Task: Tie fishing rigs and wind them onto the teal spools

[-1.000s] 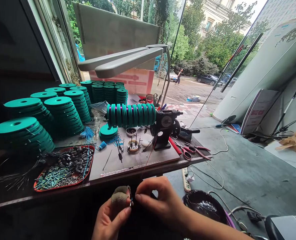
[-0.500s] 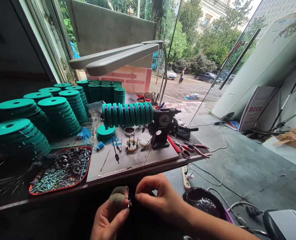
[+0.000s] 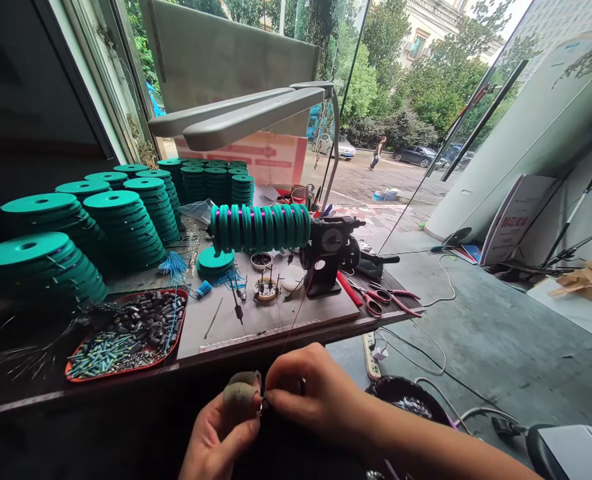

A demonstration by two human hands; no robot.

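In front of the desk edge, my left hand (image 3: 223, 430) is closed, a beige cloth cover on its index finger. Thumb and finger pinch a small shiny metal piece (image 3: 261, 408), too small to name. My right hand (image 3: 311, 387) meets it from the right, thumb and index fingertips pressed together beside the piece; what lies between them is hidden. A thin reddish line (image 3: 296, 313) runs down from the winding machine (image 3: 326, 247) and disappears behind my right hand. Green foam spools (image 3: 261, 228) sit in a row on the machine's shaft.
Stacks of green spools (image 3: 119, 230) fill the desk's left. A red-rimmed tray (image 3: 180, 333) holds black cylinders and small blue-green parts. Scissors (image 3: 373, 307) and pliers (image 3: 399, 300) lie at the right edge. A lined bin (image 3: 411, 397) and cables are on the floor.
My right hand has moved left and its fingertips now meet the metal piece in my left hand. The whole view has shifted slightly.
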